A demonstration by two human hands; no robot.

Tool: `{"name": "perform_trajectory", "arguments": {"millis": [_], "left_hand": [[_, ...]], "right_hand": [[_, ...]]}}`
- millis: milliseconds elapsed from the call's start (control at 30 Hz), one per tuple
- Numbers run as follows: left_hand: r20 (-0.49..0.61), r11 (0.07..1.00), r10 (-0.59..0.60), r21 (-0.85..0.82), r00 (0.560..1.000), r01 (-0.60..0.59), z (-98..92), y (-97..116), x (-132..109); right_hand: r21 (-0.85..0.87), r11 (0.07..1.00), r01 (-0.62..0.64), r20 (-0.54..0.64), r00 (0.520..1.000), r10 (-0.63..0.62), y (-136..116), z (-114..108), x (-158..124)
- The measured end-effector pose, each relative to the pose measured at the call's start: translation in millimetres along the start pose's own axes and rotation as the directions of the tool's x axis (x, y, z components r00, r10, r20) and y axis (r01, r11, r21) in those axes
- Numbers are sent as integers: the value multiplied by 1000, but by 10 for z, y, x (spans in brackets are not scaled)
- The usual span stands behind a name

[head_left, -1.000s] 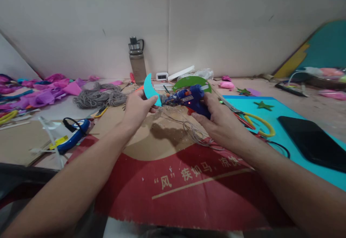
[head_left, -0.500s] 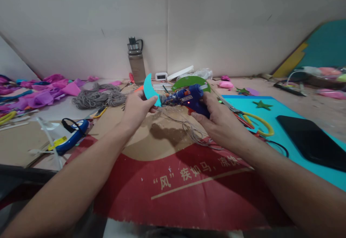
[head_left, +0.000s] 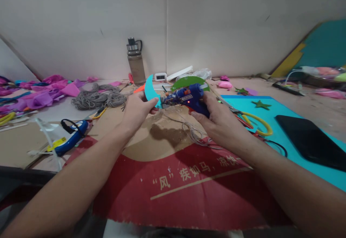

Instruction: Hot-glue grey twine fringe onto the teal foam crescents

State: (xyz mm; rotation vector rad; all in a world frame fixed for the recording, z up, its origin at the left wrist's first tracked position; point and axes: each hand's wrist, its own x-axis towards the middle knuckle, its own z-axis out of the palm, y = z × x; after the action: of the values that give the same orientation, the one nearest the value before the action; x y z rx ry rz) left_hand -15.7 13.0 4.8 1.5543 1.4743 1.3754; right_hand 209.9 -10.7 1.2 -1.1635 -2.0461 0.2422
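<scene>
Across the lower middle of the frame, a red and brown cardboard sheet [head_left: 167,194] covers the table [head_left: 310,108], with a turquoise foam sheet [head_left: 273,115] at centre right. Just above centre, the right hand [head_left: 218,122] is clamped around a blue glue gun [head_left: 189,97]. Its nozzle points left at the lower tip of a turquoise crescent [head_left: 149,90], which the left hand [head_left: 135,111] pinches between thumb and fingers.

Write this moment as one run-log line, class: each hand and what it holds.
left hand: grips cyan crescent | right hand: grips blue glue gun, nozzle beside crescent | surface: cardboard sheet
</scene>
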Motion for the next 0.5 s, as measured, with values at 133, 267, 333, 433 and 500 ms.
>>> {"name": "perform_trajectory", "arguments": {"millis": [133,267,333,433,500], "left_hand": [[-5,1000,0,-6,1000,0,-4,-4,5],[-4,1000,2,2,1000,-2,-9,-5,7],[4,1000,0,9,1000,0,-8,-4,6],[9,1000,-1,18,1000,1,-4,2,0],[11,1000,-2,24,1000,2,-3,9,-7]], "right_hand": [[5,1000,-5,9,1000,5,-9,-6,-3],[10,999,-30,24,999,30,2,3,-14],[16,999,-37,23,999,36,12,11,-18],[20,999,-30,13,999,30,25,18,-18],[26,999,-23,6,1000,23,26,15,-17]]}}
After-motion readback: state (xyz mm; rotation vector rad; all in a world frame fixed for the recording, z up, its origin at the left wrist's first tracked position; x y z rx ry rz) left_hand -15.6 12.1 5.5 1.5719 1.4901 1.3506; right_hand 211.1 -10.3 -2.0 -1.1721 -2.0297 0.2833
